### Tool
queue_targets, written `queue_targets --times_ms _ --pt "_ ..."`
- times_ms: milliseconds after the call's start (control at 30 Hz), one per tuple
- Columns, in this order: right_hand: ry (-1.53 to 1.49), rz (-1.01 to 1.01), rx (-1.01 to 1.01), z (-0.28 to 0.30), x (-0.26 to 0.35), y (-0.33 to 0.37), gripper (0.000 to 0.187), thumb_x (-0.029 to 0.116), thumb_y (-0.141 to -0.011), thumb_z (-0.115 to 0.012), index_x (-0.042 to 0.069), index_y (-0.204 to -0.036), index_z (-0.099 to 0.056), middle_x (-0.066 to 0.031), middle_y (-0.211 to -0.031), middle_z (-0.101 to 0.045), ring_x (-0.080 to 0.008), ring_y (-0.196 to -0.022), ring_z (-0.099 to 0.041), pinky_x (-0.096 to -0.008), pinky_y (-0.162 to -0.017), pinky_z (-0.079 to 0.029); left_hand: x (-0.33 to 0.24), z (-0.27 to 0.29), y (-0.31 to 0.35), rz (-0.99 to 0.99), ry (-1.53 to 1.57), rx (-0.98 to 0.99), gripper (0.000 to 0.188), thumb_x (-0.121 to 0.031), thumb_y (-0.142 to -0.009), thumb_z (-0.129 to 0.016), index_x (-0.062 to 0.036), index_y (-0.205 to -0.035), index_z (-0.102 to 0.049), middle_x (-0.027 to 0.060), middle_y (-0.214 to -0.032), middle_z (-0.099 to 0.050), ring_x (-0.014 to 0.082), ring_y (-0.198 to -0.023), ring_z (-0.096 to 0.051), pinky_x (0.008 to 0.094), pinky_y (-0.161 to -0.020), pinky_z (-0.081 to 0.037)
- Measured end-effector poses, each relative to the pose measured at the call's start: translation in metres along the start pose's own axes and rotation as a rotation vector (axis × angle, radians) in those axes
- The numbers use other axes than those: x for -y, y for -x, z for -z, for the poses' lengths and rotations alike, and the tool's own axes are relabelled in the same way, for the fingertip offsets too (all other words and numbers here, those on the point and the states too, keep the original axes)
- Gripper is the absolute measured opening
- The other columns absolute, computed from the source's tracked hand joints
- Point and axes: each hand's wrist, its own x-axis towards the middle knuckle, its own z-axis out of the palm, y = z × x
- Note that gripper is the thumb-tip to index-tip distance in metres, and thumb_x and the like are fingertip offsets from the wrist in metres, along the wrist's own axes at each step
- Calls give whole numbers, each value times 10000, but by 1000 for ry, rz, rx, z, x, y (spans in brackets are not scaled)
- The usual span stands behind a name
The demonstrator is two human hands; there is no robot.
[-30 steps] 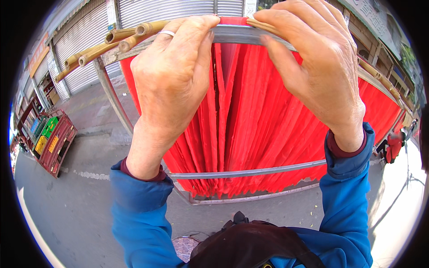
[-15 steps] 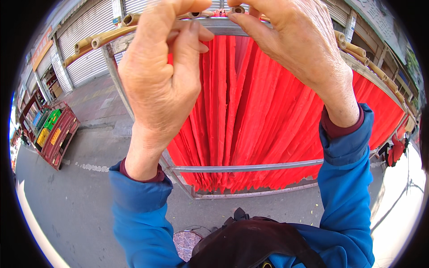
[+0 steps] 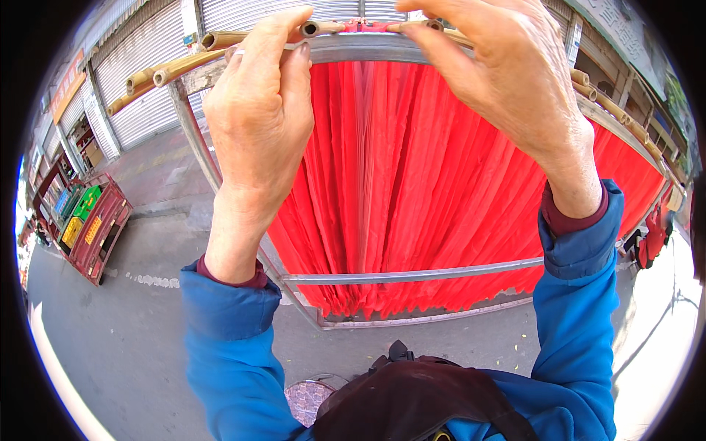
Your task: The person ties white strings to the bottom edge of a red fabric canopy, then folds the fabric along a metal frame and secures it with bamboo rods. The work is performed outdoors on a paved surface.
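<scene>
My left hand is raised at the top of a metal frame. Its thumb and forefinger close around the hollow end of a bamboo pole. Opposite it, my right hand has its thumb and forefinger about the end of another bamboo pole. Between the two pole ends lies a small strip of red material. Long red sheets hang in dense folds below the poles, inside the frame. A thin see-through gap parts them near the middle.
More bamboo poles rest across the frame's upper left, others along its right. A lower metal bar crosses the sheets. A red cargo vehicle with crates stands on the road at left. A patterned round stool top is near me.
Both hands have moved apart, the left one leftward and the right one rightward. The red strip between the pole ends now shows more fully, and the sheets' folds have shifted.
</scene>
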Motion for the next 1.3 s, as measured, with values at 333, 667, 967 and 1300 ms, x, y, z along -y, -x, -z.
queue_targets --times_ms 333,667,967,1300 --pt "-118 -48 149 -56 19 -37 144 71 -792 -562 26 -660 -601 -153 -607 -582 -301 -590 -548 -397 -739 -370 6 11 12 -39 83 -6 391 49 -912 -507 -75 -1281 -535 97 -1120 -655 132 -901 -659 233 -738 -551" --pt "-12 -116 175 -15 13 -13 155 64 -809 -574 27 -663 -538 -107 -550 -482 -262 -575 -483 -386 -667 -374 26 4 25 -57 -34 -28 275 24 -877 -569 -42 -1139 -622 99 -942 -680 169 -825 -666 265 -709 -529" --pt "-293 -244 342 -14 0 -4 226 122 -838 -606 23 -1041 -611 -133 -690 -594 -272 -681 -590 -394 -619 -434 32 -10 36 106 59 13 426 28 -924 -511 -39 -1344 -478 109 -1153 -613 133 -870 -648 252 -707 -546" --pt "-151 -204 302 -21 4 3 220 139 -882 -600 68 -1088 -633 -147 -896 -674 -277 -755 -641 -340 -717 -510 30 -26 47 133 156 -38 600 13 -904 -527 -38 -1439 -261 168 -1360 -418 255 -1179 -529 336 -998 -432"
